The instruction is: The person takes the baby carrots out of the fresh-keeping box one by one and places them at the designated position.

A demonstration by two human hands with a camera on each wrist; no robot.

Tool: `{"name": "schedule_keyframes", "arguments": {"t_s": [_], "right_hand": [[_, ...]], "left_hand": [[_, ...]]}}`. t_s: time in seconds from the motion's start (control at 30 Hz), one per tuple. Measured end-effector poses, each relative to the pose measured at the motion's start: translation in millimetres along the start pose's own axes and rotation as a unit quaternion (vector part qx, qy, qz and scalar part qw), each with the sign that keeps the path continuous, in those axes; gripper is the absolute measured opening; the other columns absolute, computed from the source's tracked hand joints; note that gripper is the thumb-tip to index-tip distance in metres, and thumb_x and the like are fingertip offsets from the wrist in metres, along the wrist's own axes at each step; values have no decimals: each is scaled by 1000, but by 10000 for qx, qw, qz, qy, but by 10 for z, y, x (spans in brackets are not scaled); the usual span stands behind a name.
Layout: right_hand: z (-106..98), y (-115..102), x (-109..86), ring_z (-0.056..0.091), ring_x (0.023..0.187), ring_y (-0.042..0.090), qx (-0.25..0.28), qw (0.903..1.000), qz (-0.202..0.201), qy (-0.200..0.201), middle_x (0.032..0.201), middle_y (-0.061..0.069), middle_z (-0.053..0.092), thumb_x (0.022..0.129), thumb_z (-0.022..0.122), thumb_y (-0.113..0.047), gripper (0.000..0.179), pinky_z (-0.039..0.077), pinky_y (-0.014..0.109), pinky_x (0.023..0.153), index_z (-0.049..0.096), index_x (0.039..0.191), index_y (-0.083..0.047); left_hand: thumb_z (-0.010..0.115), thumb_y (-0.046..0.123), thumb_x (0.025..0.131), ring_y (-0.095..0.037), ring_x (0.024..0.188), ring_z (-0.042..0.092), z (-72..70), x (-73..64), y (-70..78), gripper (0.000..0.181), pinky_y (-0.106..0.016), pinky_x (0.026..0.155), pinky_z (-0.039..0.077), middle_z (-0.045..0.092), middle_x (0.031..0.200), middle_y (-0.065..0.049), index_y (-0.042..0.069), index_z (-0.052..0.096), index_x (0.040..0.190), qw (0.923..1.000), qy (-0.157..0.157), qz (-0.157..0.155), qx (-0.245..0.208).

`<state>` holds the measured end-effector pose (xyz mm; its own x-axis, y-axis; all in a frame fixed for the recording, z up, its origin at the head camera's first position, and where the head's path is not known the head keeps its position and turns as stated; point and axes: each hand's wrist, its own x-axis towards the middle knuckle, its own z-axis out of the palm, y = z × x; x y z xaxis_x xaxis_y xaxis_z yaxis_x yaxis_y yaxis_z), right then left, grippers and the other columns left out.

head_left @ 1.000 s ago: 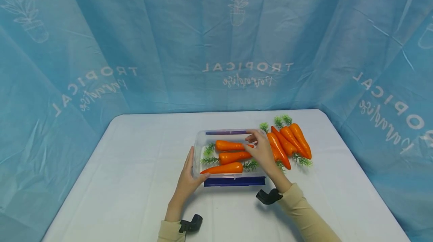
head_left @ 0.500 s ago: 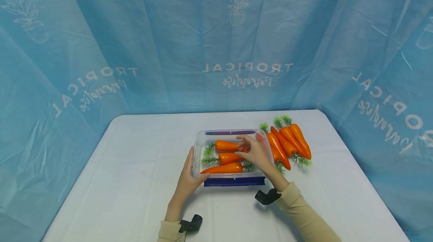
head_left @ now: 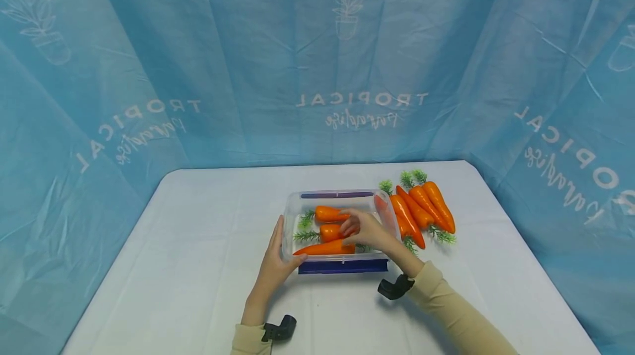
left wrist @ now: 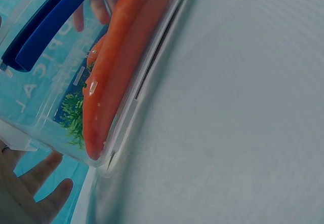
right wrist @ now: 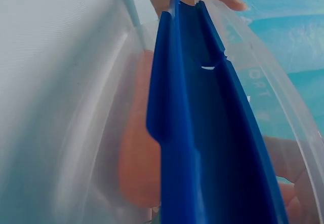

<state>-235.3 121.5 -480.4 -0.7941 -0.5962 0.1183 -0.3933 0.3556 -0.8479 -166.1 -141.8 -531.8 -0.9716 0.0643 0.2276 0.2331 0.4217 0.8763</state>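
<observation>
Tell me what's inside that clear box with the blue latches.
At least three carrots with green tops lie inside the clear box. The right hand covers the right ends of the farther two; anything beneath it can't be seen.

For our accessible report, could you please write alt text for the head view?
A right hand reaches into a clear box of orange carrots while the left hand rests against its left end. More carrots lie right of the box on a white table, before blue cloth.
</observation>
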Motion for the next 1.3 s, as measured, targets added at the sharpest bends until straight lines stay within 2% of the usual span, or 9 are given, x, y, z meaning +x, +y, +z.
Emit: {"name": "schedule_keyframes", "arguments": {"t_s": [0.3,0.5,0.73,0.77,0.97,1.0,1.1,1.2,1.3], "right_hand": [[32,37,1,67,95,25,-30,9963,525,-683,102,17,68,77,76,-2,71,58,31,82,41,139,4],[43,-9,-32,66,95,24,-529,9932,456,-930,100,12,68,78,74,0,69,58,29,82,41,139,1],[32,-27,-52,66,94,25,-793,9903,404,-1066,101,15,67,79,71,4,65,58,30,80,42,137,3],[33,-25,-52,66,94,25,-822,9898,427,-1079,102,15,67,79,71,3,66,59,29,79,42,138,2],[50,-34,-42,66,93,23,-836,9913,458,-905,120,16,62,78,75,-3,68,58,28,78,44,138,-1],[52,-34,-39,65,95,22,-756,9924,449,-865,126,16,59,78,75,-3,69,58,28,79,44,139,-1],[52,-17,-18,65,99,24,-418,9957,330,-760,135,15,54,76,76,-5,73,58,26,78,42,141,-3],[41,2,-8,66,102,26,67,9975,328,-623,137,16,52,74,75,0,77,59,27,75,40,143,-4],[25,3,-13,67,98,27,284,9980,368,-418,125,19,61,73,77,-2,77,60,27,70,41,142,-2]], "left_hand": [[77,21,73,-37,147,15,-6,-6,0,107,-63,115,18,12,161,-12,17,8,155,9998,-7,25,-184],[77,26,75,-35,148,15,5,-6,-5,105,-60,116,18,12,161,-10,21,8,155,10000,-17,-26,-73],[76,30,76,-36,148,15,18,-9,-13,105,-61,115,18,12,161,-10,25,7,155,10000,-3,-21,-21],[76,28,76,-36,147,15,3,-18,42,104,-61,115,18,12,161,-11,22,8,155,10000,-15,-49,-45],[76,29,76,-37,147,17,1,-19,61,104,-61,115,19,14,161,-12,19,8,155,10000,0,-72,-28],[76,31,76,-36,147,17,14,-11,9,104,-60,115,19,14,161,-11,22,8,155,10000,22,-46,7],[76,31,77,-36,147,18,11,-10,15,104,-60,115,19,14,161,-11,21,8,155,10000,33,-42,12],[75,31,77,-35,147,18,11,-8,13,102,-60,115,19,14,161,-9,23,9,155,10000,47,-84,-8],[75,31,78,-33,148,18,12,-7,6,101,-59,115,18,14,161,-7,25,9,155,9999,47,-116,-10]]}}
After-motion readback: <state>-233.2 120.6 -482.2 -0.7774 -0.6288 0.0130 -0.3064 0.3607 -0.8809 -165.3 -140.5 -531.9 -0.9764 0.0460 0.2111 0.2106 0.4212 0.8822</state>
